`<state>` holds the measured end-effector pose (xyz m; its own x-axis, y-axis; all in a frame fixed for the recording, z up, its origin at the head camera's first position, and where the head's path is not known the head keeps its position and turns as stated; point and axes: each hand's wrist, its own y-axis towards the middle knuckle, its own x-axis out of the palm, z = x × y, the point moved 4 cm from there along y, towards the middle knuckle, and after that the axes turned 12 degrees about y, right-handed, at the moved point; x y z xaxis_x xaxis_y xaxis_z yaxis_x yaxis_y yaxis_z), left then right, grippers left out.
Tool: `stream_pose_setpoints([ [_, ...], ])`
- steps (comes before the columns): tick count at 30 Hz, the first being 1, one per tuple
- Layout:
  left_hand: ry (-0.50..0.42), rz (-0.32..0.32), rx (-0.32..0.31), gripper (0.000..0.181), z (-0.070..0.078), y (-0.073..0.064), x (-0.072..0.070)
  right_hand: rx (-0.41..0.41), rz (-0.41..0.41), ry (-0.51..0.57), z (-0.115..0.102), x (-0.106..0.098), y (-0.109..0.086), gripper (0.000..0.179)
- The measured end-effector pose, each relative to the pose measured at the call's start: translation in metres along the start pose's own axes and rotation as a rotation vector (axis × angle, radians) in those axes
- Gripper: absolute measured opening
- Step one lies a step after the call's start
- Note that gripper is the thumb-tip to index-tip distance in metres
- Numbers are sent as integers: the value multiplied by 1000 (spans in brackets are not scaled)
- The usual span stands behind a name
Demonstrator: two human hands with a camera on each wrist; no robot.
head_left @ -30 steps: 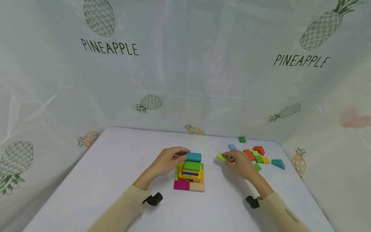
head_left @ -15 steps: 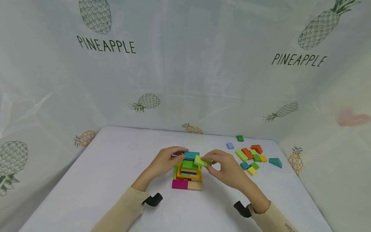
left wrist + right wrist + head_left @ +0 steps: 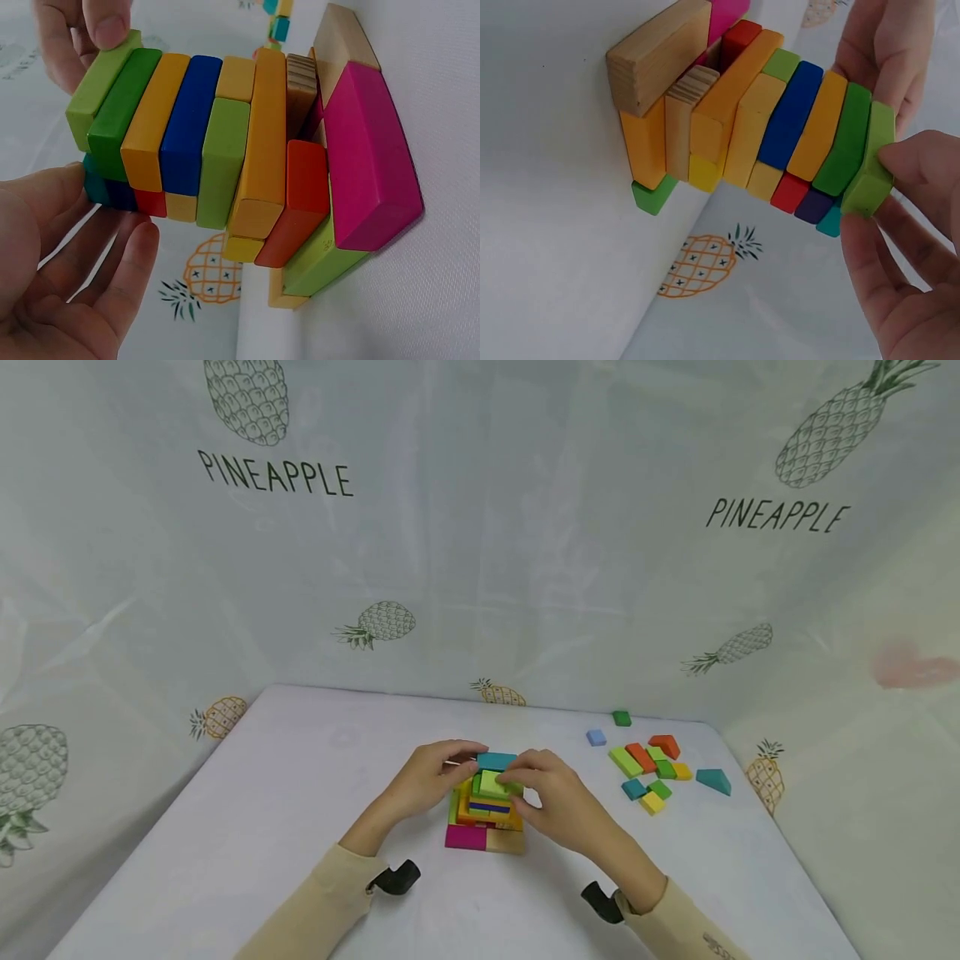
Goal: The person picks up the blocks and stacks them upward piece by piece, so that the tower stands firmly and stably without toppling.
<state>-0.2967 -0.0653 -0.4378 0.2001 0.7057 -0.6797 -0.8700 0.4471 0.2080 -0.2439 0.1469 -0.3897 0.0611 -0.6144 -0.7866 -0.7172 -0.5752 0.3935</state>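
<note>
A stepped tower of coloured wooden blocks rises from a magenta block (image 3: 465, 837) and a plain wood block (image 3: 505, 841) at its base. On top, my right hand (image 3: 562, 797) pinches a light green block (image 3: 875, 161) between thumb and fingers. That block lies flush along a darker green block (image 3: 124, 120), covering its upper face. Behind them a teal block (image 3: 496, 762) tops the rear column. My left hand (image 3: 429, 777) stays at the tower's left side, a fingertip against the teal block, its other fingers loosely extended in the left wrist view.
To the right on the white table (image 3: 337, 735) lie loose blocks, among them a teal wedge (image 3: 713, 781), a yellow block (image 3: 652, 802) and a red-orange piece (image 3: 664, 746). A blue cube (image 3: 596, 737) and dark green block (image 3: 622, 718) sit farther back. A pineapple-print sheet (image 3: 465, 527) hangs behind.
My right hand has carried the light green block leftward from near the loose blocks onto the tower's front column. The left hand has kept its place beside the tower.
</note>
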Motion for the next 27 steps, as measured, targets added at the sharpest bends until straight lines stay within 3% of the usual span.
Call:
stream_pose_setpoints([
  [13, 6, -18, -10, 36, -1, 0, 0, -16, 37, 18, 4, 5, 3, 22],
  [27, -11, -64, 76, 56, 3, -5, -2, -31, 38, 21, 3, 5, 3, 20],
])
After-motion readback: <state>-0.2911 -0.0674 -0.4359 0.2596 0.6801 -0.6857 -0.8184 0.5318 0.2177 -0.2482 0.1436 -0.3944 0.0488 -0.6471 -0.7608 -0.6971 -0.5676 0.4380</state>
